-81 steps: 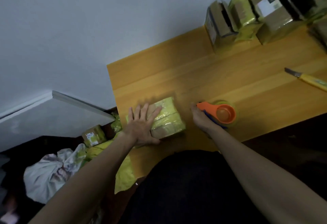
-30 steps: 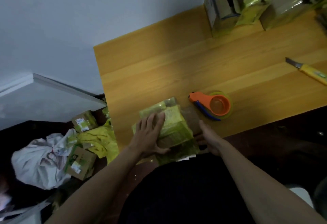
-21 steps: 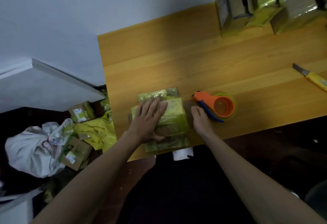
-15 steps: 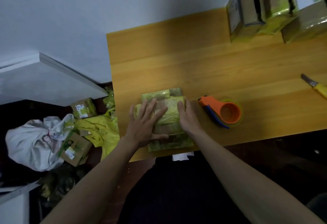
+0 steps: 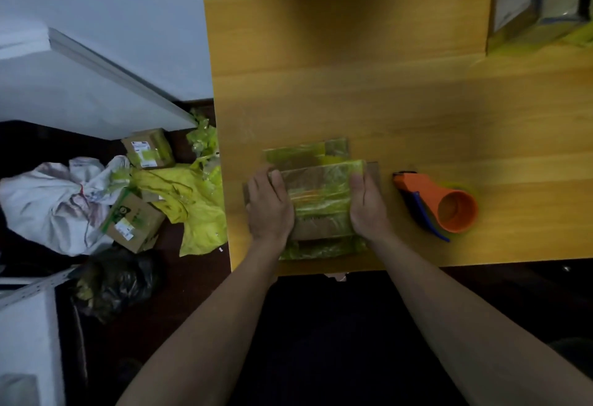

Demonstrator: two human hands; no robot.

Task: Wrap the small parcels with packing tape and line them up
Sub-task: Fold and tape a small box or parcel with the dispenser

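1. Both hands are on the parcel [image 5: 321, 200], a cardboard box wrapped in yellow-green tape, sitting near the front edge of the wooden table [image 5: 353, 84].
2. The left hand [image 5: 269, 209] grips its left side with fingers curled over the edge.
3. The right hand [image 5: 367, 206] clasps the right side the same way.
4. The orange tape dispenser [image 5: 439, 205] lies just to the right, untouched.
5. More taped boxes [image 5: 526, 4] stand at the far right corner.
6. Boxes and yellow wrapping [image 5: 192, 200] litter the floor to the left.

Two hands [image 5: 271, 209] [image 5: 369, 206]; one tape dispenser [image 5: 439, 206]; two floor boxes [image 5: 148, 148] [image 5: 133, 222].
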